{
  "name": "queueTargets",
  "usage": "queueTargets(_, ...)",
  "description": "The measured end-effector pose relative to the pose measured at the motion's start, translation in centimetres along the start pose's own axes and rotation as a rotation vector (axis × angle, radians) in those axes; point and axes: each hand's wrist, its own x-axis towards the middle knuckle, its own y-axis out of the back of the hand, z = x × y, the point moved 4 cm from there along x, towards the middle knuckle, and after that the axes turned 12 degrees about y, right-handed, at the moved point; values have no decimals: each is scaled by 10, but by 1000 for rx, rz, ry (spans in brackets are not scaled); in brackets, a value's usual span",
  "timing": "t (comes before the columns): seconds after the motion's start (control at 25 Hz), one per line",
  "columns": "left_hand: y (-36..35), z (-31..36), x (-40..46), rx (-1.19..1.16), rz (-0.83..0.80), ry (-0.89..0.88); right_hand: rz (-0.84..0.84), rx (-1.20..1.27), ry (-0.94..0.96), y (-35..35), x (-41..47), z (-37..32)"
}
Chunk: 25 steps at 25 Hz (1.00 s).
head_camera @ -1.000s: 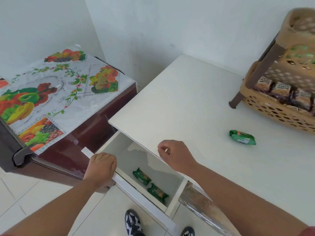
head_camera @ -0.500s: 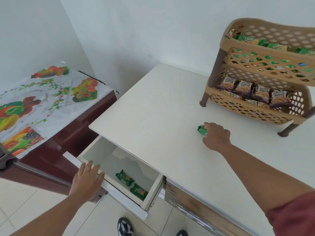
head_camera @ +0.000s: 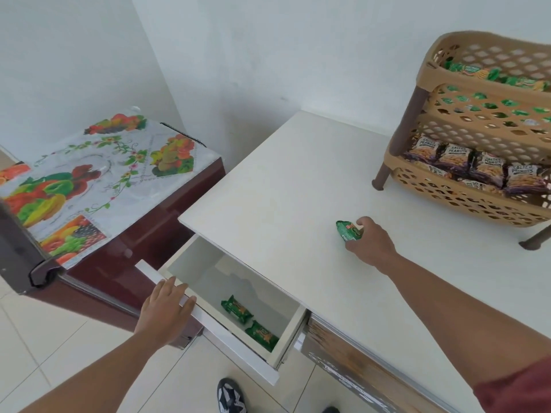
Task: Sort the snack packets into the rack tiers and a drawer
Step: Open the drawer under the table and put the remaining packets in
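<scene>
Left hand (head_camera: 167, 311) lies flat, fingers spread, on the front edge of the open white drawer (head_camera: 208, 326) under the white counter (head_camera: 283, 180). Two green snack packets (head_camera: 237, 309) lie inside the drawer. On the counter right of the drawer, right hand (head_camera: 371, 242) is clamped on a green snack packet (head_camera: 347, 231). Farther right stands a tan perforated plastic rack (head_camera: 477, 186), holding green packets in the upper tier and salted peanut packets (head_camera: 477, 165) in the lower tier.
</scene>
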Motion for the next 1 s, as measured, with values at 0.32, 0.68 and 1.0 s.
queueTargets(0.32,29,-41,47,-2,83,-207,-506,170,462,-177,-41,-173)
queueTargets(0.68,25,-67,82,-67,264,-634,-553,-132,237,-348,1,-162)
queueTargets(1.0,16,-70,82,-230,285,-660,-607,-203,299,-425,31,-171)
